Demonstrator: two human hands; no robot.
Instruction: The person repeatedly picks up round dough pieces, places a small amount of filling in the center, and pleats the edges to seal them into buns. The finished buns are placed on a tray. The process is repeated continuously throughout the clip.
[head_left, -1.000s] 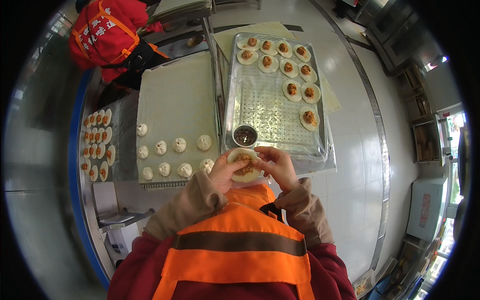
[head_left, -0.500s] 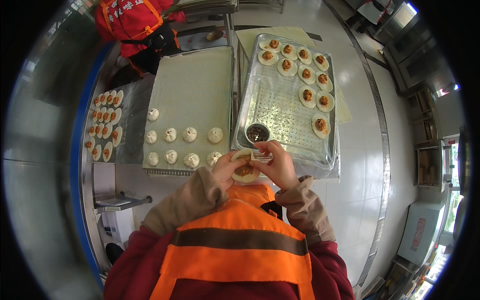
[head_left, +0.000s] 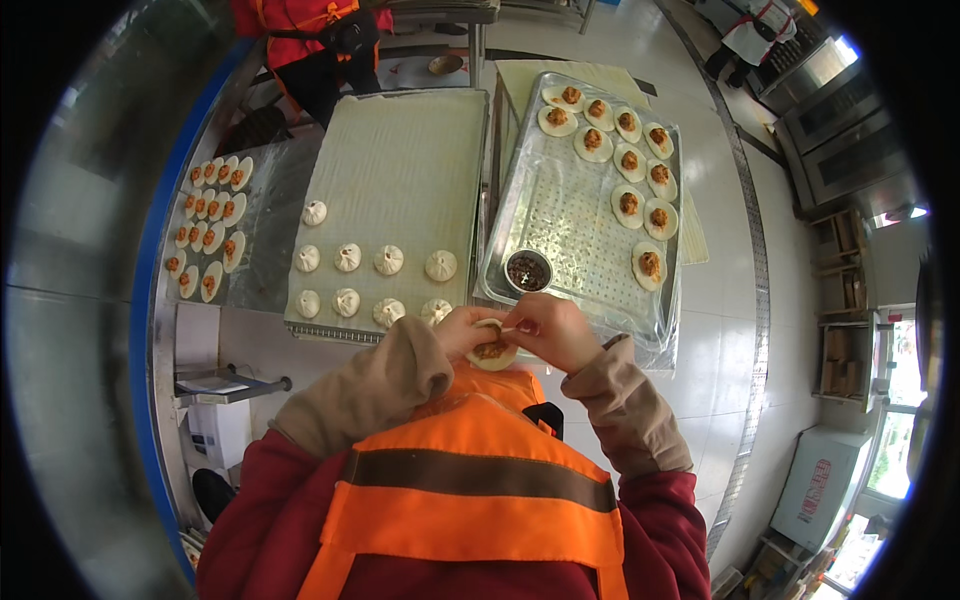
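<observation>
A round dough wrapper (head_left: 492,357) with orange-brown filling hangs between my hands in front of the orange apron. My left hand (head_left: 462,331) cups its left side, fingers curled round it. From the right, my right hand (head_left: 556,331) pinches the upper rim, where the dough is gathered; its fingertips partly hide the folds. Just beyond that hand, a metal bowl (head_left: 528,271) of dark red-brown contents stands on the near left corner of a metal tray (head_left: 555,215). Flat wrappers topped with filling (head_left: 628,203) line that tray's far and right sides.
Left of it, a cloth-lined tray (head_left: 400,150) carries pleated buns (head_left: 388,260) in its near part. More filled wrappers (head_left: 210,208) lie on the steel counter at far left. A co-worker in red (head_left: 318,45) stands beyond; another person (head_left: 752,40) is at far right.
My right hand has drawn in closer to the wrapper's rim, its fingers more closed. The wrapper's upper edge is more gathered. The view has shifted slightly, moving the trays rightward in the picture.
</observation>
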